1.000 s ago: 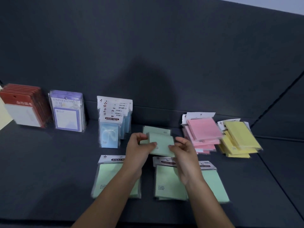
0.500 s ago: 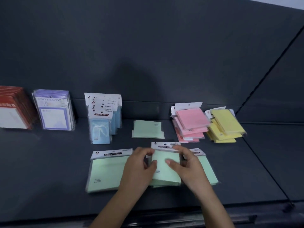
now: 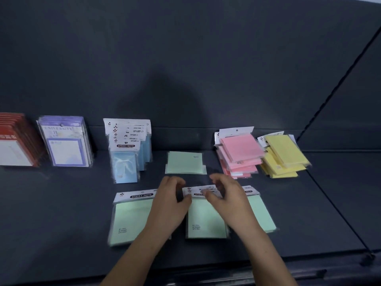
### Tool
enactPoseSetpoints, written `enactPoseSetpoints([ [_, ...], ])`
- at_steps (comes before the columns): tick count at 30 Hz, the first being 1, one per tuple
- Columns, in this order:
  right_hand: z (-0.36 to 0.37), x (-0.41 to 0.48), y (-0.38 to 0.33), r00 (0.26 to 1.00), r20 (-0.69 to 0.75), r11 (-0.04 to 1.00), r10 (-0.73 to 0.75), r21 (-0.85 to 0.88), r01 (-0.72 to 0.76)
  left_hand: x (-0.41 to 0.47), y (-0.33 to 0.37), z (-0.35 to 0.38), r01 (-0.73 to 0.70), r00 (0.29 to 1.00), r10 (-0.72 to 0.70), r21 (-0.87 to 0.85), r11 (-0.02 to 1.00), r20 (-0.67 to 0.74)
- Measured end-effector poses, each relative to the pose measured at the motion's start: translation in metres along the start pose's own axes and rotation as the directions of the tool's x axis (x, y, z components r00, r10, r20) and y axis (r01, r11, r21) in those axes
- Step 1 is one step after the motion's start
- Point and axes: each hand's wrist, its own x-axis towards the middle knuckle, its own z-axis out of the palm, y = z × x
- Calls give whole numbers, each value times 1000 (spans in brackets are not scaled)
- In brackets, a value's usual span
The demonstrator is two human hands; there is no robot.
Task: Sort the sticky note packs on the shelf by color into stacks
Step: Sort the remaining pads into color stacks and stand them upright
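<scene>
The middle green pack (image 3: 206, 217) lies flat near the front of the shelf (image 3: 309, 213), its white header pointing away from the person. Both hands are at that header, close together but apart. The left hand (image 3: 171, 203) has its thumb against the header's left end, and the right hand (image 3: 226, 201) has its thumb on top of it. Both hands' fingers curl above the header's far edge. Blur hides whether either hand pinches the header or only touches it.

Just left of this pack lies the left green pack (image 3: 132, 219), partly under the left wrist. Just right of it, the right green pack (image 3: 260, 213) shows from under the right hand. Behind it lies the far green pack (image 3: 184, 162), flat and alone.

Behind and to the left stand the blue packs (image 3: 125, 162), upright in a row. Farther left are the purple packs (image 3: 64, 145), then the red packs (image 3: 14, 145) at the picture's edge. Behind and to the right sits the pink stack (image 3: 239, 153), loosely piled. The yellow stack (image 3: 284, 155) is just beyond it.
</scene>
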Motion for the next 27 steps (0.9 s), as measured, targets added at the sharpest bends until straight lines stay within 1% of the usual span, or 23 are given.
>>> enactPoseSetpoints([
  [2,6,13,-5,998,55,996,12,86,-17,15,-5,-2,40,999,-39,97,994,-9],
  [4,14,28,-7,990,117,983,75,159,-93,30,-8,-3,84,996,-87,189,978,8],
  [6,22,40,-5,978,157,976,139,146,-162,40,-10,-4,130,987,-147,217,968,67],
  [8,30,50,-3,974,146,979,175,79,-188,45,-12,-2,173,974,-195,176,969,115],
  [9,33,53,-3,974,123,977,189,77,-199,47,-14,-1,203,971,-214,109,973,110],
  [10,35,56,-2,974,97,970,204,111,-215,49,-15,-1,236,968,-236,15,972,89],
  [12,37,57,-2,968,52,933,244,260,-249,50,-14,-3,278,960,-276,-154,948,37],
  [13,37,56,-2,965,31,904,261,343,-255,51,-13,-4,274,960,-280,-196,942,-1],
  [15,38,54,-3,958,1,838,286,486,-250,50,-11,-6,236,959,-266,-249,939,-96],
  [17,37,50,-6,954,-18,775,300,588,-232,49,-6,-9,177,957,-237,-310,934,-168],
  [20,34,43,-11,953,-59,714,297,676,-181,48,0,-12,103,956,-212,-444,890,-203],
  [23,27,36,-18,958,-76,645,276,753,-126,45,8,-15,54,957,-216,-610,790,-196],
  [25,22,30,-24,968,-44,586,249,802,-114,43,15,-16,40,953,-237,-702,711,-186],
  [26,19,28,-27,974,-27,569,224,815,-108,43,18,-16,35,949,-259,-756,654,-180],
  [27,17,24,-30,982,-24,579,189,810,-91,42,21,-17,29,942,-286,-812,583,-173],
])
